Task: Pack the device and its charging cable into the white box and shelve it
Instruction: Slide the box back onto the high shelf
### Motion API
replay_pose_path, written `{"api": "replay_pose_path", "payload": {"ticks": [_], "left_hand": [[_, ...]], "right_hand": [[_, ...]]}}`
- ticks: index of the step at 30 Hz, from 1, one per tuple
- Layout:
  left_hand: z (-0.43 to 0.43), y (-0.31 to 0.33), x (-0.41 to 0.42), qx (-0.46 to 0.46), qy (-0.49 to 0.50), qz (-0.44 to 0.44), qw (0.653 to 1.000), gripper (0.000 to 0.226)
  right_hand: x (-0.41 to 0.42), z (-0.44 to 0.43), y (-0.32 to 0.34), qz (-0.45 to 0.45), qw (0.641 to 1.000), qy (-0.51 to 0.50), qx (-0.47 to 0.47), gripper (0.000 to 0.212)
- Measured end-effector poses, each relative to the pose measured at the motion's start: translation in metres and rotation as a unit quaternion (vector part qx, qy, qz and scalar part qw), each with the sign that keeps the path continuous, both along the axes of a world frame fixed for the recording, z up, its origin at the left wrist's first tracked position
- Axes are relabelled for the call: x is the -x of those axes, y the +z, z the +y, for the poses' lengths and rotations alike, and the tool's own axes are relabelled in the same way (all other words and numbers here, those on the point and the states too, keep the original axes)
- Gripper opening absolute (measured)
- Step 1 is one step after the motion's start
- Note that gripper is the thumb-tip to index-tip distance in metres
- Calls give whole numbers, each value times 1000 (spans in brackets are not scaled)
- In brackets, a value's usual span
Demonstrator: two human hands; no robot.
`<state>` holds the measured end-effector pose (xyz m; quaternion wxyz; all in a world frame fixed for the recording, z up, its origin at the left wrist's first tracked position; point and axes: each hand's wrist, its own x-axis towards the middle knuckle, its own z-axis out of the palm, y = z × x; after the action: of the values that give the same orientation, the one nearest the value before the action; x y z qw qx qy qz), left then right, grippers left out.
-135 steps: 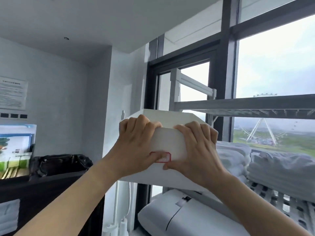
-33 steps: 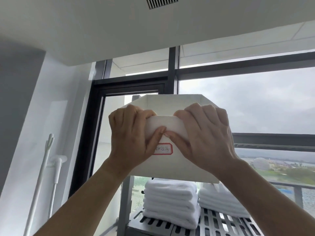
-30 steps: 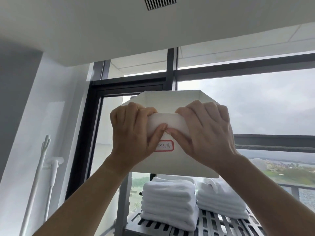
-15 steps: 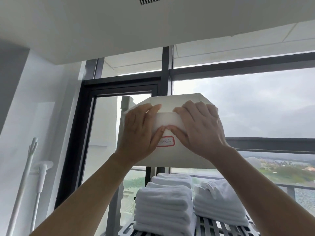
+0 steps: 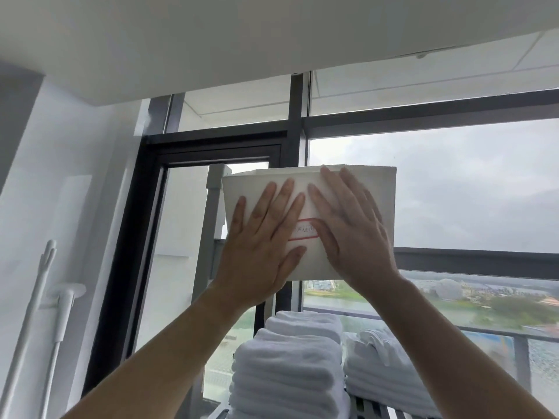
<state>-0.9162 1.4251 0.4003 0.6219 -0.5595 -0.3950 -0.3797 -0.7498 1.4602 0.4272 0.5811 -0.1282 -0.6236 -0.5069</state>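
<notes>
Window (image 5: pixel 472 189) behind, towels (image 5: pixel 287 361) below; left hand (image 5: pixel 260 249), right hand (image 5: pixel 354 234) press white box (image 5: pixel 385 189)

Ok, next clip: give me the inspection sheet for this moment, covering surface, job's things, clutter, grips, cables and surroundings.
Surface: slatted shelf low in view; whatever bears the box is hidden behind it.
Job's things: white box up high beside the rack post, red-bordered label on its front; device and charging cable not visible.
Clutter: two stacks of folded towels on the slatted shelf.
Grips: left hand and right hand lie flat on the box front, fingers straight.
Cables: nothing seen.
Surroundings: window with dark frame, water and buildings outside; white poles against the left wall.
</notes>
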Motion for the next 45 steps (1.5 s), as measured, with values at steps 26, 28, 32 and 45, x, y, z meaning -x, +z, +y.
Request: {"api": "replay_pose_path", "payload": {"ticks": [26,28,32,45], "left_hand": [[75,28,37,-58,-50,94,993,66],[78,33,42,-43,-56,105,992,71],[82,48,57,9,-65,148,987,71],[137,39,89,75,-110,100,986,50]], "right_hand": [[8,79,7,-137,989,-8,61,53],[11,84,10,-150,984,-45,81,61],[13,92,17,-150,978,-94,108,70],[51,122,6,-91,972,-31,215,52]]}}
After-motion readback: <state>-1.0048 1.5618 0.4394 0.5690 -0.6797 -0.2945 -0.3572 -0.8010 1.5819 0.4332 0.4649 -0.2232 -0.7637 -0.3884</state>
